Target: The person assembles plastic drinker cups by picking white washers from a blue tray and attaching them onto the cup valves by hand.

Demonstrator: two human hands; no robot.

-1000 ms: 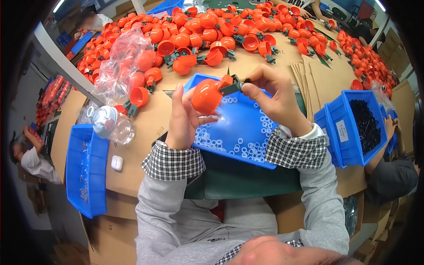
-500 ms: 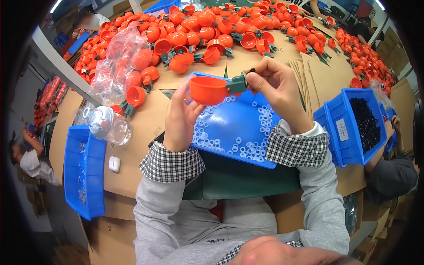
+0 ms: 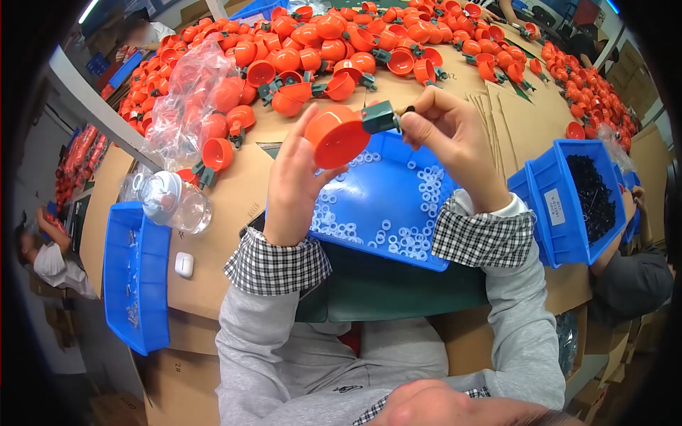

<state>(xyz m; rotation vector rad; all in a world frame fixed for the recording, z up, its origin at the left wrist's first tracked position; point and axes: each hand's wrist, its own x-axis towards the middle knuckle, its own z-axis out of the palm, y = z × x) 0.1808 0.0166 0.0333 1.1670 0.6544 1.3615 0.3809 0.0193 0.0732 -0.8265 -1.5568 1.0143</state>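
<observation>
My left hand (image 3: 293, 188) holds an orange-red drinker cup (image 3: 339, 138), its fingers wrapped round the left side of the bowl. The cup is tilted, with its opening facing me and down. A dark green fitting (image 3: 379, 117) sticks out from the cup's right side. At the fitting's far end, my right hand (image 3: 456, 145) pinches a small black part (image 3: 407, 111) between thumb and forefinger. Whether it is fixed in the fitting cannot be made out. Below both hands lies a blue tray (image 3: 373, 195) with many small white rings (image 3: 332, 228) along its sides.
A large heap of similar cups (image 3: 305, 42) covers the table's back. On the left stand a water bottle (image 3: 177, 202), a white earbud case (image 3: 184, 265) and a blue bin (image 3: 138, 284). Blue bins (image 3: 558, 220) with black parts are at right, near another person's arm (image 3: 621, 227).
The cup has been turned, so its opening now faces me and down instead of up. My right hand stays at the fitting's end and has shifted slightly right.
</observation>
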